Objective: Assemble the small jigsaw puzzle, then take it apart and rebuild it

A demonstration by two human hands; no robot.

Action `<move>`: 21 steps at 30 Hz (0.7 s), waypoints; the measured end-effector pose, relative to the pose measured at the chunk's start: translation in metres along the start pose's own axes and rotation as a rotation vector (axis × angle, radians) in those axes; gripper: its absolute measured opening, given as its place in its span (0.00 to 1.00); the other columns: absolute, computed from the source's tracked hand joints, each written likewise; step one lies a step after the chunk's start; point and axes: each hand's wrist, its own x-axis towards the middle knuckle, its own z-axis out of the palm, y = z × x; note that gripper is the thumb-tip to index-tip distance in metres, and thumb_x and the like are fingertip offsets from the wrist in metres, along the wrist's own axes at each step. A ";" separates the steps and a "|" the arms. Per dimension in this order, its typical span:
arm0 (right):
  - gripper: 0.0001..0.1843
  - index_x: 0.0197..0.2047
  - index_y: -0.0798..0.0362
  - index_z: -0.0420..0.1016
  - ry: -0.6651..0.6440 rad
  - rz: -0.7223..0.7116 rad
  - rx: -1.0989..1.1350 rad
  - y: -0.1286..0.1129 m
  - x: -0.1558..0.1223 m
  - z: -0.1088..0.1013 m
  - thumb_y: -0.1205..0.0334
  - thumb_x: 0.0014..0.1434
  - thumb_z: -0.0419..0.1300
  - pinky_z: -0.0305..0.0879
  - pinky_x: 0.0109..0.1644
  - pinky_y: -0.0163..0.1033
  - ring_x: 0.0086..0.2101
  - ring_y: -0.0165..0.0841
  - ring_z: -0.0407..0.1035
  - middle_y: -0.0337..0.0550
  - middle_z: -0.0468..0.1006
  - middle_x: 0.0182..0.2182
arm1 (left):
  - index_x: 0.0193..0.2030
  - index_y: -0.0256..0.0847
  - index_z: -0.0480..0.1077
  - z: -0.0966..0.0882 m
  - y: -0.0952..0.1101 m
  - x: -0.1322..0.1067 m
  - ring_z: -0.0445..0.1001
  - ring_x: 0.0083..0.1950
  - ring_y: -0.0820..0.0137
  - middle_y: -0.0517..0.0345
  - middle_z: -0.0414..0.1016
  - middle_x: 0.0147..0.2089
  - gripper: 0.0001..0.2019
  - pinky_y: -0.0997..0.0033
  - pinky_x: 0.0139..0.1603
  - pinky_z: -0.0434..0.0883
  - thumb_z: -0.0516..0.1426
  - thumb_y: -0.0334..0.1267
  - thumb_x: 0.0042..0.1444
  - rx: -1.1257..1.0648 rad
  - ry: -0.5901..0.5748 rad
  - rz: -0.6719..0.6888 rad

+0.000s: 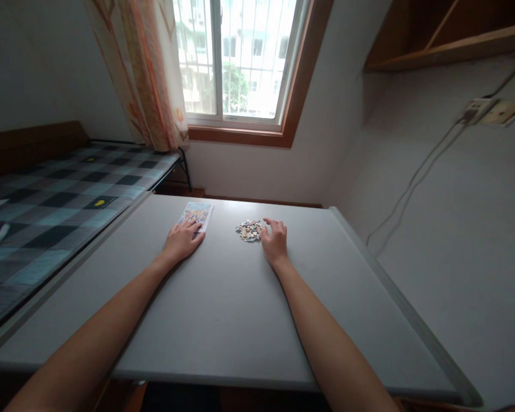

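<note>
Head view: puzzle pieces (pixel 249 230) heaped near the far edge of the table (pixel 223 309); probably light, stiff, best pinched by their rims. My right hand (pixel 275 236) half-open beside them, no grip visible; my left hand (pixel 182 238) rests open on the printed card (pixel 201 212), toward the far-left corner.

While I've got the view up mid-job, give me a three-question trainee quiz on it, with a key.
1. What lies partly under the left hand?
2. True or false: the jigsaw pieces are spread evenly across the whole table.
3. Which pattern does the mattress show? A) polka dots B) checks C) plain white

Key:
1. A printed sheet.
2. False; they sit in one pile beside the right hand.
3. B.
</note>
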 end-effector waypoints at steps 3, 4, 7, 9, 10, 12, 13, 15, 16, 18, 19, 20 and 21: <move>0.17 0.48 0.52 0.76 -0.056 -0.011 -0.045 -0.004 -0.005 -0.005 0.62 0.61 0.50 0.56 0.53 0.44 0.46 0.40 0.62 0.49 0.73 0.43 | 0.58 0.43 0.67 -0.005 0.004 0.000 0.58 0.66 0.57 0.49 0.63 0.65 0.21 0.50 0.65 0.55 0.49 0.46 0.61 -0.018 0.088 0.024; 0.16 0.46 0.51 0.77 -0.084 -0.024 -0.060 -0.006 -0.006 -0.005 0.61 0.61 0.51 0.56 0.53 0.44 0.45 0.40 0.62 0.48 0.72 0.42 | 0.59 0.43 0.66 -0.007 0.007 -0.001 0.58 0.66 0.57 0.50 0.63 0.65 0.21 0.51 0.66 0.54 0.49 0.44 0.61 -0.036 0.124 0.049; 0.15 0.46 0.48 0.78 -0.172 -0.114 -0.110 -0.014 -0.010 -0.006 0.57 0.62 0.53 0.56 0.53 0.44 0.46 0.40 0.60 0.47 0.71 0.44 | 0.57 0.44 0.67 -0.011 0.021 -0.005 0.62 0.64 0.61 0.51 0.66 0.62 0.19 0.55 0.66 0.57 0.49 0.43 0.62 -0.143 0.168 0.184; 0.15 0.49 0.45 0.77 -0.225 -0.190 -0.152 -0.018 -0.013 -0.005 0.54 0.61 0.55 0.55 0.54 0.44 0.49 0.41 0.58 0.47 0.70 0.47 | 0.58 0.44 0.67 -0.012 0.034 -0.010 0.62 0.64 0.63 0.52 0.66 0.61 0.19 0.56 0.67 0.56 0.48 0.43 0.63 -0.203 0.132 0.325; 0.16 0.49 0.43 0.77 -0.248 -0.224 -0.171 -0.021 -0.014 -0.005 0.53 0.60 0.56 0.54 0.54 0.45 0.49 0.41 0.57 0.46 0.69 0.48 | 0.58 0.43 0.67 -0.011 0.041 -0.013 0.61 0.65 0.63 0.52 0.65 0.62 0.19 0.56 0.68 0.55 0.48 0.43 0.63 -0.223 0.089 0.407; 0.15 0.49 0.42 0.77 -0.284 -0.273 -0.194 -0.024 -0.017 -0.005 0.52 0.59 0.58 0.54 0.55 0.45 0.50 0.42 0.56 0.46 0.68 0.49 | 0.59 0.44 0.67 -0.010 0.052 -0.018 0.59 0.67 0.62 0.52 0.64 0.64 0.20 0.55 0.69 0.53 0.49 0.44 0.63 -0.257 0.003 0.523; 0.15 0.48 0.42 0.77 -0.298 -0.285 -0.201 -0.026 -0.018 -0.005 0.52 0.59 0.58 0.54 0.55 0.45 0.50 0.42 0.55 0.46 0.68 0.50 | 0.58 0.44 0.68 -0.009 0.056 -0.019 0.60 0.66 0.63 0.53 0.65 0.63 0.19 0.56 0.69 0.53 0.49 0.44 0.63 -0.277 -0.043 0.556; 0.13 0.46 0.42 0.79 -0.317 -0.289 -0.210 -0.027 -0.019 -0.005 0.53 0.60 0.58 0.54 0.55 0.45 0.51 0.42 0.55 0.45 0.68 0.50 | 0.58 0.46 0.69 -0.008 0.059 -0.021 0.62 0.65 0.64 0.54 0.67 0.62 0.19 0.58 0.68 0.55 0.49 0.44 0.63 -0.315 -0.110 0.569; 0.13 0.45 0.43 0.79 -0.322 -0.283 -0.211 -0.027 -0.019 -0.005 0.53 0.60 0.58 0.53 0.55 0.45 0.51 0.41 0.55 0.45 0.68 0.50 | 0.58 0.47 0.69 -0.007 0.059 -0.021 0.63 0.64 0.65 0.54 0.67 0.62 0.19 0.58 0.68 0.56 0.49 0.44 0.63 -0.329 -0.128 0.559; 0.14 0.47 0.43 0.78 -0.319 -0.264 -0.197 -0.026 -0.019 -0.004 0.54 0.60 0.58 0.54 0.56 0.45 0.51 0.41 0.55 0.45 0.68 0.49 | 0.58 0.47 0.69 -0.006 0.057 -0.020 0.63 0.64 0.65 0.54 0.67 0.62 0.19 0.58 0.68 0.56 0.49 0.45 0.63 -0.345 -0.144 0.533; 0.15 0.48 0.44 0.77 -0.306 -0.247 -0.180 -0.024 -0.019 -0.003 0.54 0.59 0.58 0.54 0.56 0.45 0.51 0.41 0.56 0.46 0.69 0.49 | 0.58 0.46 0.69 -0.005 0.056 -0.020 0.63 0.64 0.65 0.54 0.67 0.62 0.19 0.57 0.68 0.56 0.49 0.45 0.63 -0.348 -0.145 0.527; 0.16 0.50 0.44 0.76 -0.287 -0.223 -0.158 -0.023 -0.018 -0.002 0.54 0.59 0.58 0.54 0.56 0.44 0.51 0.41 0.56 0.46 0.69 0.49 | 0.58 0.46 0.69 -0.005 0.055 -0.020 0.63 0.64 0.65 0.54 0.67 0.62 0.19 0.57 0.68 0.55 0.49 0.45 0.63 -0.351 -0.143 0.525; 0.18 0.52 0.45 0.75 -0.263 -0.191 -0.133 -0.022 -0.017 -0.001 0.54 0.59 0.58 0.55 0.55 0.44 0.50 0.41 0.57 0.46 0.70 0.48 | 0.57 0.46 0.70 -0.005 0.055 -0.020 0.64 0.64 0.65 0.55 0.68 0.62 0.19 0.58 0.68 0.56 0.49 0.45 0.63 -0.353 -0.135 0.526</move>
